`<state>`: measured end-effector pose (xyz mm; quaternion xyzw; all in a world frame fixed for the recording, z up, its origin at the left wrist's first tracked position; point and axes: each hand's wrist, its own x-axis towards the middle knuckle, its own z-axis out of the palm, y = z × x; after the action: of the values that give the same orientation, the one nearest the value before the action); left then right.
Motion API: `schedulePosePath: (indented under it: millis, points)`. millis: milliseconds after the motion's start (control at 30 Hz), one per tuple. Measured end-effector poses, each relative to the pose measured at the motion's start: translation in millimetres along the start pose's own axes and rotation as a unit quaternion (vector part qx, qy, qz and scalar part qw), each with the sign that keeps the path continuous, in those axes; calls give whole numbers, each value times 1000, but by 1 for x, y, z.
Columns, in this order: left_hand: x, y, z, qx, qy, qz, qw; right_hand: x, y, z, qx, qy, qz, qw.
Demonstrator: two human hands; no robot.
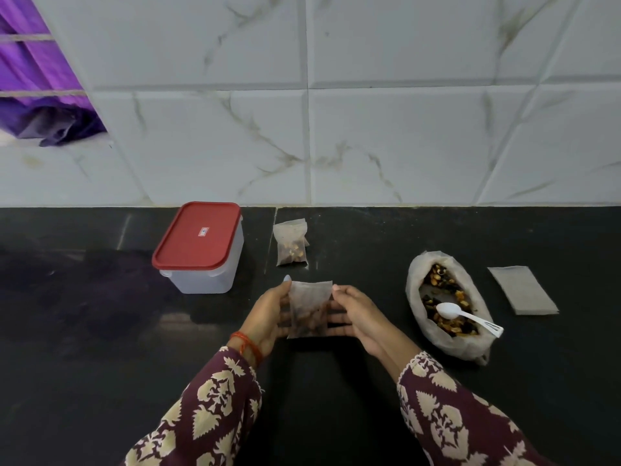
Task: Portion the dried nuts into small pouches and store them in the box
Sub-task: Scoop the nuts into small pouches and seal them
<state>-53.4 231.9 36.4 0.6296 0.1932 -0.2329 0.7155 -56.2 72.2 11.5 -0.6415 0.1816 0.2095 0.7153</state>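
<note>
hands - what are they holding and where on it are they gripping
Both hold one small pouch with nuts in it, above the counter. The left hand pinches its top left corner, the right hand its top right corner, fingers behind its sides.

We count two filled pouches: one held [309, 309], one upper centre [291, 243]. Also one box [201, 247], one open nut bag [447, 306], one spoon [468, 317], and one stack of empty pouches [522, 290].
</note>
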Motion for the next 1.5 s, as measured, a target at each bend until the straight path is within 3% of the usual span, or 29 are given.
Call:
schedulePosePath:
  millis: [400,800,1067,1200,1367,1500]
  points:
    - [66,57,-23,37,12,60,997,74,-65,40,-58,-15,-21,998]
    - [96,56,-25,67,-1,47,997,101,-57,36,-80,26,-1,996]
    - [76,41,-11,178,66,167,967,62,-52,4,-174,63,-100,978]
    - [52,40,19,302,78,272,910,33,-57,-23,-302,104,-212,924]
    - [37,36,64,417,69,373,826,1,-60,-72,-479,164,-344,790]
    - [33,29,107,464,43,413,782,-24,-60,-118,-561,215,-366,711]
